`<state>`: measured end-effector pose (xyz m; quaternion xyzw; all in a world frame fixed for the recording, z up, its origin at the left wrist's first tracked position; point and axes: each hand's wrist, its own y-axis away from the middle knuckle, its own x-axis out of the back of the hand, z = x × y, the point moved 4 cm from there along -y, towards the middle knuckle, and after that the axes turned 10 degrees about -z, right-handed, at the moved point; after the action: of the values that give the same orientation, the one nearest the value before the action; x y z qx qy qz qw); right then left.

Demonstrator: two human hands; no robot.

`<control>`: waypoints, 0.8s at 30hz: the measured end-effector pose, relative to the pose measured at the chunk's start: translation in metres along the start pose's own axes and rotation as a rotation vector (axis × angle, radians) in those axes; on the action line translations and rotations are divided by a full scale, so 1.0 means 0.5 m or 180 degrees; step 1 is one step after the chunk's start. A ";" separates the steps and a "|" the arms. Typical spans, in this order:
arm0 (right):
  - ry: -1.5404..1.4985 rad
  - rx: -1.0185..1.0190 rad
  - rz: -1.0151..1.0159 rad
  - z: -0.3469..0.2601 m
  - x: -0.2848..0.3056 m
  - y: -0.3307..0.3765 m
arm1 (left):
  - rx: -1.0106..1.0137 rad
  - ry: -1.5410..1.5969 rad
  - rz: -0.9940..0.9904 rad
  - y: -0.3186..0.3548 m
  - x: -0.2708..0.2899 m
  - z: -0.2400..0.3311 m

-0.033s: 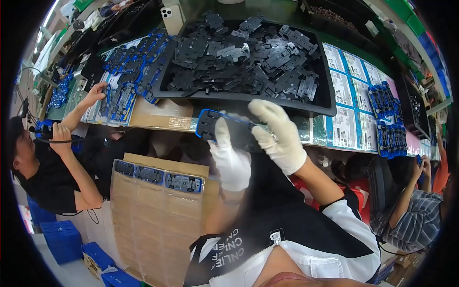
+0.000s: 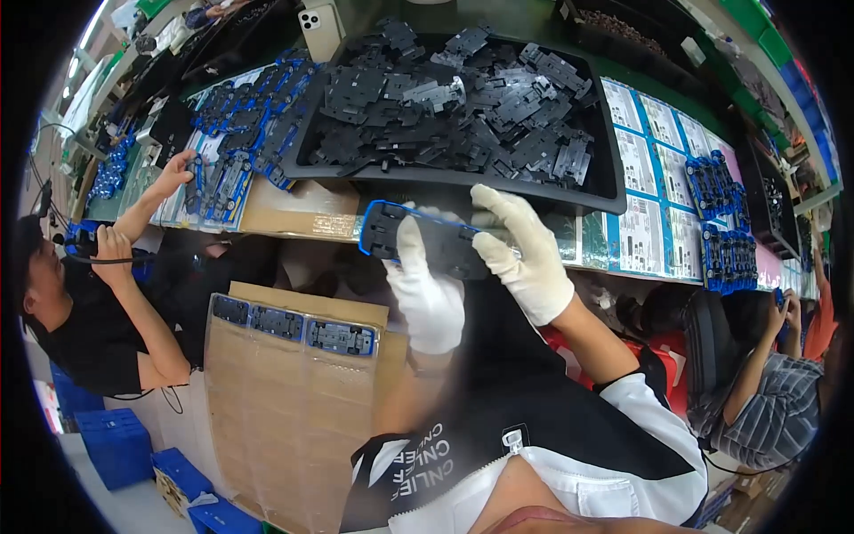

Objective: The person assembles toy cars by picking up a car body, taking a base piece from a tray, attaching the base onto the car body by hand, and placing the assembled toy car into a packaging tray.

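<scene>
A toy car (image 2: 433, 242) lies base-up in front of me, its black chassis facing up and a blue body edge showing at its left end. My left hand (image 2: 425, 298), in a white glove, is closed around it, thumb across the chassis and fingertips partly visible behind the far edge. At the car's right end is my right hand (image 2: 531, 262), also gloved. Its thumb tip meets that end, while the index finger stretches away from the car. The right hand's other fingers are mostly hidden. Beyond both hands stands a black tray (image 2: 534, 193) heaped with black chassis plates (image 2: 445, 98).
Left of my lap, a cardboard-backed tray (image 2: 294, 427) carries several toy cars (image 2: 340, 338) in its top row. Blue car bodies (image 2: 233, 182) crowd the bench at left, beside a co-worker's hand (image 2: 178, 171). More cars (image 2: 728, 258) stand at right; a phone (image 2: 320, 31) is behind.
My right index finger has shifted slightly right and straightened away from the car. The car and my left hand have moved slightly left.
</scene>
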<state>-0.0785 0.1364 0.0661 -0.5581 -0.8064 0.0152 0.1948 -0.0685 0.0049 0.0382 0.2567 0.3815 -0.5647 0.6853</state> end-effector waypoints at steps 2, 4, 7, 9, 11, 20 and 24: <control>-0.1842 -0.1115 -0.0293 0.029 -0.021 0.019 | 0.0026 -0.0090 0.0026 0.001 -0.009 0.004; -0.2211 -0.1119 -0.0238 0.032 -0.028 0.025 | 0.0025 -0.0245 0.0085 0.007 -0.022 0.004; -0.2240 -0.0995 0.0050 0.024 -0.022 0.030 | 0.0029 -0.0098 -0.0168 -0.003 -0.026 0.000; -0.2355 -0.0886 0.0171 0.017 -0.027 0.039 | 0.0080 -0.0048 -0.0246 -0.008 -0.021 -0.002; -0.2683 -0.1025 0.0115 0.005 -0.030 0.043 | 0.0107 0.0029 -0.0229 -0.012 -0.017 -0.002; -0.2767 -0.0797 0.0297 0.019 -0.036 0.068 | 0.0089 -0.0409 0.0003 0.009 -0.020 -0.006; -0.2733 -0.0964 0.0155 0.029 -0.025 0.067 | 0.0205 -0.0271 -0.0002 -0.003 -0.012 -0.009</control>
<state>-0.0494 0.1405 0.0411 -0.5422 -0.7940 0.1318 -0.2413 -0.0714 0.0115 0.0405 0.2542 0.3337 -0.5873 0.6922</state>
